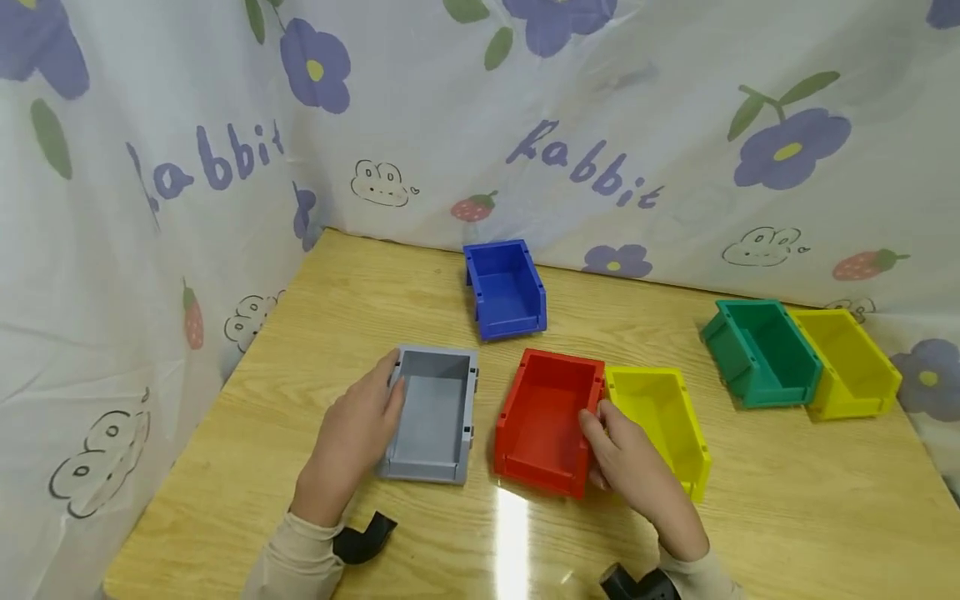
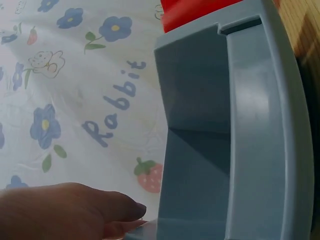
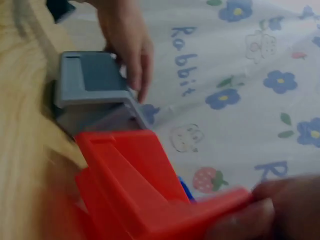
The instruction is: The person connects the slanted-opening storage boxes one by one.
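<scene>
A grey plastic storage bin (image 1: 431, 408) stands on the table in front of my left hand (image 1: 352, 433). That hand grips its left side wall, the thumb over the rim and the fingers outside. In the left wrist view the grey bin (image 2: 260, 130) fills the right half, the thumb near its rim. To the right, my right hand (image 1: 633, 454) pinches the right wall of a red bin (image 1: 551, 408). The right wrist view shows the red bin (image 3: 135, 185) close up, blurred; whether it touches the table I cannot tell. A yellow bin (image 1: 663, 417) stands just right of it, partly behind my hand.
A blue bin (image 1: 506, 292) stands farther back, near the curtain (image 1: 570, 108). At the right of the wooden table (image 1: 360, 283), a green bin (image 1: 765, 350) and another yellow bin (image 1: 847, 362) stand side by side. Black wrist devices (image 1: 365, 540) sit at both cuffs.
</scene>
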Action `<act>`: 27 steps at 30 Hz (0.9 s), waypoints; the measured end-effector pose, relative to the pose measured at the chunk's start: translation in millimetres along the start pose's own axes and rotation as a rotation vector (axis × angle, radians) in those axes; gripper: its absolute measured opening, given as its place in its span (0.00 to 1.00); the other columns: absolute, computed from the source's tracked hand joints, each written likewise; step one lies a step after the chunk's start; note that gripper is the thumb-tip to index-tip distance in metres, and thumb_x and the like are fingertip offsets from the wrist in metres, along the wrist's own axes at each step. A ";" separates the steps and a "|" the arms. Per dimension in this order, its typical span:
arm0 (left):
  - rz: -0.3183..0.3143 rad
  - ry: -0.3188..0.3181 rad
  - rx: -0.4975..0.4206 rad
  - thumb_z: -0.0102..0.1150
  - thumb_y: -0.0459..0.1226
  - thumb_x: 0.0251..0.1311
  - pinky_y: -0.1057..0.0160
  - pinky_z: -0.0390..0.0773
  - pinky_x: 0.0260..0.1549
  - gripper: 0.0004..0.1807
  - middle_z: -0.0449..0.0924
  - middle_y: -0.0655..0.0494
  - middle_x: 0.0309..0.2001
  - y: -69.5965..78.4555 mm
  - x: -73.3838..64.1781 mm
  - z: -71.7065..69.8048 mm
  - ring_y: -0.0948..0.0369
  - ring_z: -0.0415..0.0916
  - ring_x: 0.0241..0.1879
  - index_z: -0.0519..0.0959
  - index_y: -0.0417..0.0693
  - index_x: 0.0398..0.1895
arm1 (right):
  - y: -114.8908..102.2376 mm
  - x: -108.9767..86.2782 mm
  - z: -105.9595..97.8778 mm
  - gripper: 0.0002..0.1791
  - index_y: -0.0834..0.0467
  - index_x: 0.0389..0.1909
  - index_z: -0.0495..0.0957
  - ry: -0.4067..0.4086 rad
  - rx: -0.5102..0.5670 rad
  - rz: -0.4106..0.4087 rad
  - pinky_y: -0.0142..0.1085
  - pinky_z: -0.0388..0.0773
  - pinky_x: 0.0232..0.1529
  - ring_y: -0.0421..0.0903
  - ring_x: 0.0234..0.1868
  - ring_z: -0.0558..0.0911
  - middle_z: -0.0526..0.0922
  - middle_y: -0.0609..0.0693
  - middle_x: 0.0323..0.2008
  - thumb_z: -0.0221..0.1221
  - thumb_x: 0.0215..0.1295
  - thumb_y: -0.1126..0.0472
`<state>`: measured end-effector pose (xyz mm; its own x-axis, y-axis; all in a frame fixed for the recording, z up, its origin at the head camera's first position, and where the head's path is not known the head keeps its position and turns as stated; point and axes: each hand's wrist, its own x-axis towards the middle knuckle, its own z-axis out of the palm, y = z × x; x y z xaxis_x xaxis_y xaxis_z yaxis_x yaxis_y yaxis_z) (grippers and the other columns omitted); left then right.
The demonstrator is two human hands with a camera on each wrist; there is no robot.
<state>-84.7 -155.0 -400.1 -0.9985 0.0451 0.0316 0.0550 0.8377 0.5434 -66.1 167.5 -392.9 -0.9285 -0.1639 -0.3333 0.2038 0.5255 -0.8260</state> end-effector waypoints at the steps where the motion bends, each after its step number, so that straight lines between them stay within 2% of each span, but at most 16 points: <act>1: 0.004 -0.003 -0.012 0.46 0.39 0.81 0.40 0.85 0.45 0.28 0.78 0.34 0.66 0.7 1.0 -0.3 0.39 0.85 0.54 0.63 0.35 0.78 | 0.1 0.1 -3.4 0.19 0.65 0.48 0.69 -0.019 0.049 -0.011 0.33 0.69 0.20 0.44 0.16 0.67 0.69 0.53 0.19 0.43 0.86 0.50; 4: 0.009 -0.016 -0.046 0.47 0.39 0.81 0.51 0.81 0.29 0.28 0.84 0.35 0.59 2.9 3.7 -0.9 0.48 0.85 0.34 0.64 0.37 0.78 | -0.1 1.0 -11.4 0.22 0.66 0.59 0.67 -0.086 0.169 -0.051 0.32 0.68 0.20 0.44 0.16 0.66 0.73 0.55 0.24 0.41 0.86 0.50; 7: -0.001 -0.041 -0.063 0.47 0.38 0.81 0.60 0.71 0.21 0.28 0.86 0.36 0.54 4.4 5.5 -1.1 0.58 0.74 0.23 0.63 0.38 0.79 | -0.7 3.3 -14.3 0.24 0.67 0.61 0.66 -0.147 0.232 -0.074 0.29 0.67 0.21 0.43 0.17 0.66 0.76 0.56 0.29 0.41 0.86 0.49; 10: -0.008 -0.058 -0.060 0.48 0.38 0.81 0.62 0.70 0.22 0.28 0.86 0.37 0.54 4.7 5.9 -0.9 0.61 0.72 0.23 0.63 0.38 0.79 | -0.1 5.9 -13.1 0.25 0.68 0.60 0.65 -0.184 0.268 -0.082 0.28 0.74 0.25 0.43 0.23 0.73 0.79 0.58 0.35 0.41 0.86 0.48; 14: -0.008 -0.066 -0.050 0.48 0.38 0.80 0.61 0.72 0.23 0.28 0.87 0.38 0.54 3.9 5.5 0.6 0.60 0.74 0.24 0.63 0.39 0.79 | 2.6 10.3 -9.5 0.25 0.67 0.63 0.65 -0.172 0.283 -0.105 0.32 0.82 0.34 0.49 0.36 0.82 0.81 0.65 0.46 0.40 0.86 0.48; 22: -0.023 -0.063 -0.051 0.49 0.39 0.80 0.57 0.77 0.28 0.28 0.86 0.38 0.55 1.7 1.4 1.8 0.58 0.79 0.28 0.64 0.39 0.78 | 6.4 15.6 -6.9 0.27 0.65 0.68 0.65 -0.148 0.248 -0.102 0.42 0.89 0.47 0.52 0.49 0.85 0.79 0.66 0.60 0.39 0.86 0.46; 27: -0.003 -0.034 -0.045 0.50 0.39 0.80 0.52 0.81 0.33 0.28 0.86 0.39 0.54 0.7 1.6 0.6 0.54 0.83 0.34 0.65 0.38 0.78 | 6.5 17.3 -8.2 0.28 0.67 0.69 0.63 -0.177 0.253 -0.141 0.46 0.89 0.49 0.55 0.52 0.86 0.77 0.69 0.63 0.40 0.86 0.47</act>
<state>-86.2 -154.0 -400.2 -0.9981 0.0616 0.0012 0.0509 0.8129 0.5802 -83.4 174.9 -400.3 -0.8892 -0.3744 -0.2631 0.1682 0.2674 -0.9488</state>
